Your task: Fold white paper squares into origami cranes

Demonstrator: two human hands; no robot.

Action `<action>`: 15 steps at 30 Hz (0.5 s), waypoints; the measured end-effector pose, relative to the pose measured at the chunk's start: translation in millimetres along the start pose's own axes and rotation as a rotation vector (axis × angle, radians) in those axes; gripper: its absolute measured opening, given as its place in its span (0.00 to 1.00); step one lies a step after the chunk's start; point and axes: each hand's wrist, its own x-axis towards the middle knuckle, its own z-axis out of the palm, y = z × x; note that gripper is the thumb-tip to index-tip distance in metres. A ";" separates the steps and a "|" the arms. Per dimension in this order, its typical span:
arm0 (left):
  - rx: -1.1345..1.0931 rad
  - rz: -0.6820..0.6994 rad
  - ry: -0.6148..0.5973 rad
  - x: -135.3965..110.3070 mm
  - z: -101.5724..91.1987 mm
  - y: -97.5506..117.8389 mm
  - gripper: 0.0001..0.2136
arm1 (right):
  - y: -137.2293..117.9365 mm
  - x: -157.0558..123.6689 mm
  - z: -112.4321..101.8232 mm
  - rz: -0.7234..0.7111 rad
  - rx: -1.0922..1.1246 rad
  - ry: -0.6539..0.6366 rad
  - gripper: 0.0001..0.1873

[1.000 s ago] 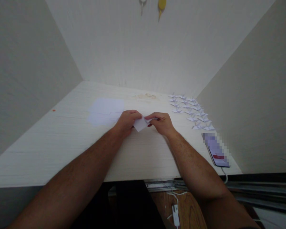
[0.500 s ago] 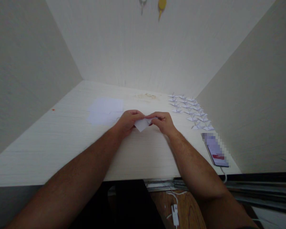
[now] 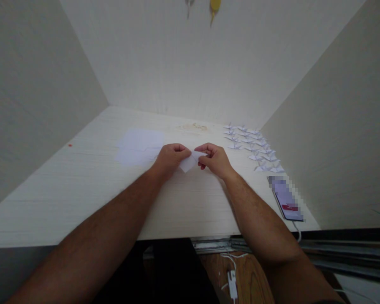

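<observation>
A small piece of folded white paper (image 3: 186,164) is held up between my two hands, over the middle of the white table. My left hand (image 3: 173,159) pinches its left side, thumb on top. On the other side, my right hand (image 3: 214,159) grips the right part between thumb and fingers; a flap points rightward there and a crease runs near the middle. The fingers under the paper are partly hidden.
Loose white paper sheets (image 3: 141,145) lie at the left. Several folded paper cranes (image 3: 251,147) stand in rows by the right wall. A phone (image 3: 286,198) with a cable lies nearer on the right. Walls enclose the table (image 3: 190,211) on three sides.
My right thumb and fingers have spread a little on the paper, and its right flap shows wider and flatter. My left hand keeps its pinch.
</observation>
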 end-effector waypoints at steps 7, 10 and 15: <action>0.046 0.019 0.012 2.5 -1.2 -2.5 0.08 | 0.1 0.4 1.3 0.001 -0.031 0.008 0.14; 0.040 0.031 -0.002 2.8 -1.2 -2.8 0.08 | -0.4 -0.1 1.8 0.008 -0.050 0.010 0.13; -0.010 0.024 -0.069 2.0 -0.4 -2.7 0.09 | -1.0 -0.6 2.8 0.013 -0.063 0.016 0.13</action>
